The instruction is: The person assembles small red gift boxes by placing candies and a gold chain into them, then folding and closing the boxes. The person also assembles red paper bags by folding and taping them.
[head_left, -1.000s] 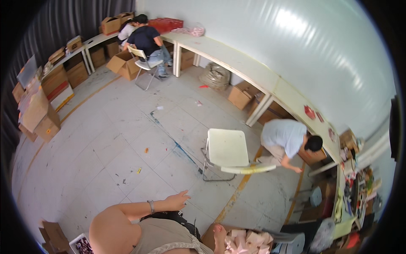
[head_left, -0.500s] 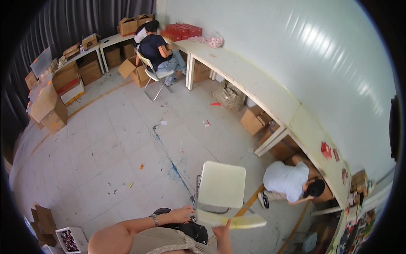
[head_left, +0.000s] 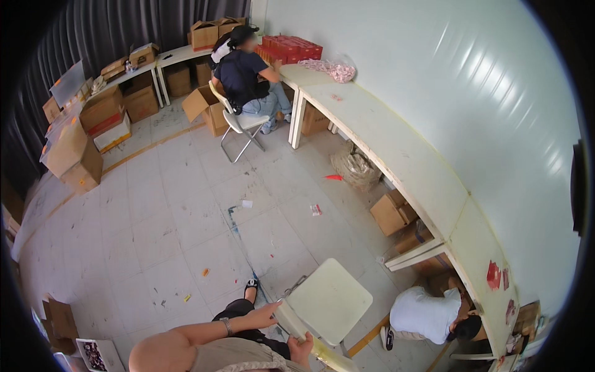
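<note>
Folding chair [head_left: 328,302], pale cream with a metal frame, stands on the tiled floor [head_left: 155,248] directly in front of the person and is held by both hands at its near edge. Left hand [head_left: 263,314] reaches out from the lower left with a watch or band on the wrist, its fingers stretched toward the left corner of the seat and touching the frame there; how firmly it grips cannot be told. Right hand [head_left: 302,348] comes up from below, fingers curled around the chair's near rim, closed on it. Just right of the hands, a second person in a white shirt [head_left: 427,315] crouches low, head under the long pale workbench [head_left: 403,155] that runs along the wall. Beyond the chair, away from the hands, small scraps of paper and red bits lie scattered on the tiles. Far ahead, another person in a dark top [head_left: 243,75] sits on a white chair at the bench's far end, with cardboard boxes [head_left: 74,149] stacked well off to the left.
</note>
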Action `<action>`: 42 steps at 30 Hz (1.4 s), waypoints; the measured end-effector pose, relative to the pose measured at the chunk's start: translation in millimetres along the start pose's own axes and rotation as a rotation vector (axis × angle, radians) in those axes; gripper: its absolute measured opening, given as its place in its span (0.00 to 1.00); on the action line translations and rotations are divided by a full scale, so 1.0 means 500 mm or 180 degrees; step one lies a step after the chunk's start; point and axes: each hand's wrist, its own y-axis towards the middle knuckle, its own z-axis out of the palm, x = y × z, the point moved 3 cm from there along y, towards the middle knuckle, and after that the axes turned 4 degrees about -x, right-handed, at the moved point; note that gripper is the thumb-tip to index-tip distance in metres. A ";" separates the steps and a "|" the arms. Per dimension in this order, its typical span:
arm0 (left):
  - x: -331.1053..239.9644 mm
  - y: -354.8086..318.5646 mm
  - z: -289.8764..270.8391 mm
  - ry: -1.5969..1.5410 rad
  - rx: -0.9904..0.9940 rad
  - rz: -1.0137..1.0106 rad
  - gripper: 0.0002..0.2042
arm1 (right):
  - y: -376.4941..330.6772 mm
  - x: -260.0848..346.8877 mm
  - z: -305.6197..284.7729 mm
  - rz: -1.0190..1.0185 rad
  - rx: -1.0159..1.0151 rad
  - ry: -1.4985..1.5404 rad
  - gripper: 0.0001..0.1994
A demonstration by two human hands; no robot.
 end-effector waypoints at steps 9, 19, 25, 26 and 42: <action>-0.046 0.268 -0.299 0.0323 0.0279 0.0357 0.28 | 0.160 -0.139 0.361 0.1181 0.0176 0.0282 0.34; 0.030 0.356 -0.390 -0.0001 -0.0094 0.0170 0.26 | 0.315 -0.061 0.571 -0.0442 0.0358 -0.2788 0.29; -0.037 0.431 -0.421 -0.0585 0.0707 -0.0607 0.31 | 0.253 0.050 0.559 -0.2872 -0.0072 -0.6642 0.42; -0.027 0.454 -0.410 -0.0912 0.0628 -0.0777 0.33 | 0.264 0.034 0.538 -0.2221 0.0040 -0.6755 0.43; 0.174 0.524 -0.109 -0.1685 0.0258 -0.1631 0.22 | 0.157 0.052 0.287 -0.2911 0.0089 -0.4936 0.26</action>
